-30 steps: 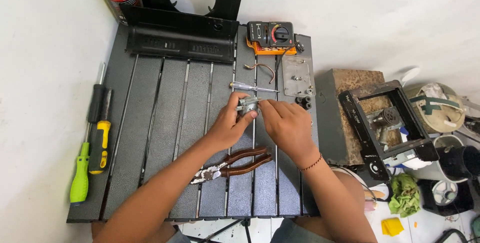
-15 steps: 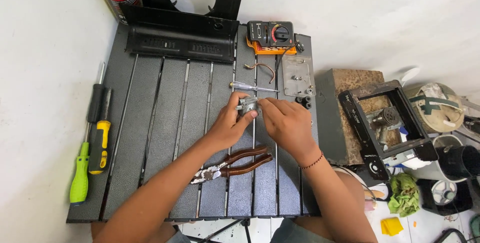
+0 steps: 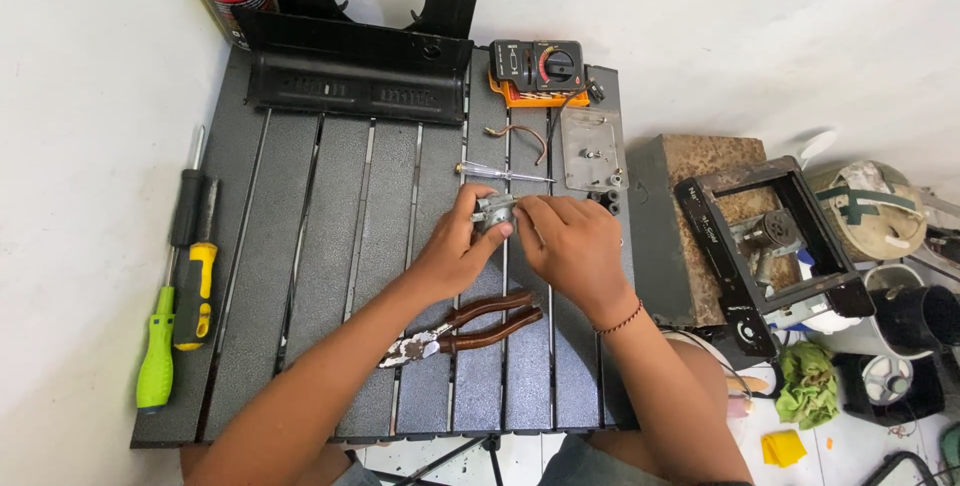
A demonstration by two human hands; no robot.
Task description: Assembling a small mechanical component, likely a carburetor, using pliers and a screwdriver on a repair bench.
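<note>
Both hands stay closed on a small grey metal part near the middle of the slatted table, toward its right edge; nothing visible has shifted since half a second ago. Left hand pinches the part from the left, right hand from the right, fingertips touching it. Brown-handled pliers lie just nearer the front edge, beneath the wrists. A thin screwdriver lies just behind the part, and a multimeter sits at the back edge.
</note>
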